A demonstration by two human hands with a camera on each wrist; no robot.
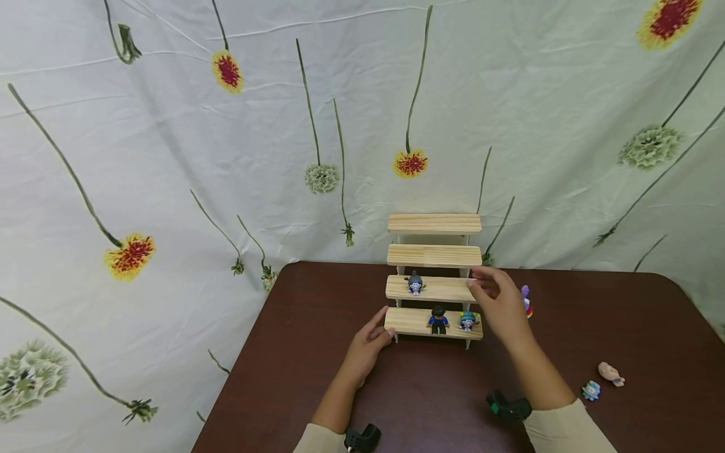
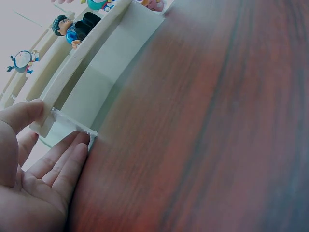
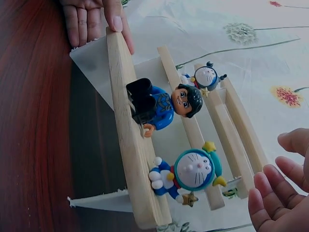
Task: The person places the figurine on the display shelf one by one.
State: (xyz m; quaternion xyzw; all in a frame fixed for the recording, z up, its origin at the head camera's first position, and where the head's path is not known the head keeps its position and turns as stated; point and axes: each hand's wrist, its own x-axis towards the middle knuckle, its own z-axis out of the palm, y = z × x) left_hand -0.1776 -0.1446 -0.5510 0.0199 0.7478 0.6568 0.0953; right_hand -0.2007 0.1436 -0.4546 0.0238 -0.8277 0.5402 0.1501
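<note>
A four-tier stepped wooden stand (image 1: 416,255) with pale planks and white side supports stands at the back of the table. My left hand (image 1: 364,354) holds the left end of its lowest plank between thumb and finger; its other fingers touch the white side support (image 2: 72,123). Beside the right ends of the planks is my right hand (image 1: 505,309), fingers loosely bent and nothing held. The lowest tier carries a black-haired figure (image 3: 161,104) in blue and a Doraemon-like figure (image 3: 193,169) with a teal hood. A dark-hooded figure (image 1: 415,284) sits one tier up, toward the left.
A purple and red figure (image 1: 526,302) stands right of the stand, partly behind my right hand. Farther right lie a small blue toy (image 1: 591,391) and a pinkish toy (image 1: 611,374). A flower-printed cloth (image 1: 272,126) hangs behind the dark brown table (image 1: 294,352).
</note>
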